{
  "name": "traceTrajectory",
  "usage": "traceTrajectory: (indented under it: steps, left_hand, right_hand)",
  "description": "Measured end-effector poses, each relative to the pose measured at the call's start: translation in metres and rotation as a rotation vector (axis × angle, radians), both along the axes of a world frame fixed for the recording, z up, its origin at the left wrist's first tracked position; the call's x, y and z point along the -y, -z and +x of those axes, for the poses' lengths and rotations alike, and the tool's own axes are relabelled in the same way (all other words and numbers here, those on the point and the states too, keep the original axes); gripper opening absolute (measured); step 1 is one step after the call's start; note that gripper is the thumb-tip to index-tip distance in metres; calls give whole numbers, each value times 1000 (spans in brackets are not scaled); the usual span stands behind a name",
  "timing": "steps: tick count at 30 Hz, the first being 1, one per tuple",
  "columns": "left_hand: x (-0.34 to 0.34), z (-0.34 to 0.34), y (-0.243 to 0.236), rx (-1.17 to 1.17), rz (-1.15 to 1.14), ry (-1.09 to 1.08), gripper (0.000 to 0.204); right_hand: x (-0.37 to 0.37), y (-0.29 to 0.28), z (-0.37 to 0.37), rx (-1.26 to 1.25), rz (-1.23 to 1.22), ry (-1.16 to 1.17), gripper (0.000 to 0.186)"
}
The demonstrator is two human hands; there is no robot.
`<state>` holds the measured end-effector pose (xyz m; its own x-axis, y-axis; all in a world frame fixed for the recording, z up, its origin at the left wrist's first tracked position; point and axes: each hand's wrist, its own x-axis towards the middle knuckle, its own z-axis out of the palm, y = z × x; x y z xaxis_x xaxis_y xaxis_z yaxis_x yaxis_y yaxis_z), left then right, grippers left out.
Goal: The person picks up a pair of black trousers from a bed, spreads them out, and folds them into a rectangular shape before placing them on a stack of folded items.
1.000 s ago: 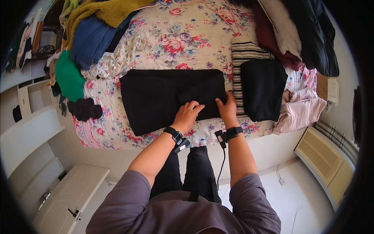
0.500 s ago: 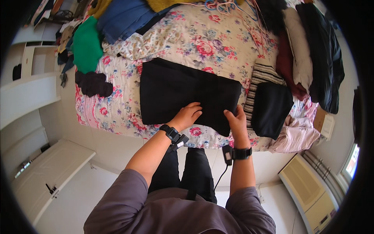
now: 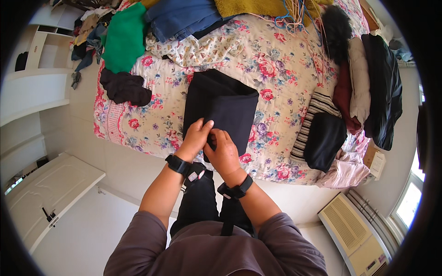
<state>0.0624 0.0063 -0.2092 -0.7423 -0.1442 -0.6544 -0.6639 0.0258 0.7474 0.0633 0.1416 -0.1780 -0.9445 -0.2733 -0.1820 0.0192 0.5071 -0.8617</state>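
Observation:
A black garment (image 3: 235,110) lies folded over on the flowered bedspread, close to the bed's near edge; its exact kind does not show. My left hand (image 3: 194,140) is at its near left side, thumb and forefinger closed on the cloth. Right beside it, almost touching, my right hand (image 3: 223,151) has its fingers curled round the near part of the same garment. The fingertips of both hands are partly hidden in the dark folds.
Left of the garment lies a crumpled dark cloth (image 3: 124,87), with a green garment (image 3: 124,39) beyond it. Folded jeans (image 3: 182,18) and a patterned white cloth (image 3: 195,49) lie farther back. To the right are a folded black item (image 3: 324,140) on striped knitwear (image 3: 309,120), and tangled hangers (image 3: 294,16).
My right hand has brought the garment's right side over to the left, halving its width. Both hands now meet at its near edge. The view has shifted slightly.

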Motion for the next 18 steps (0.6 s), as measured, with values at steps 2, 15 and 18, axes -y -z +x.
traceTrajectory:
  steps: [2,15,18]
  left_hand:
    - [8,2,16,-79,-163,23,37]
    - [37,-35,76,-268,-648,31,40]
    - [51,-21,87,-252,-732,-17,42]
  right_hand:
    - [-4,-2,-6,-288,35,-108,33]
    - [11,81,-59,-354,501,-257,67]
    - [24,87,-56,-358,505,-293,71]
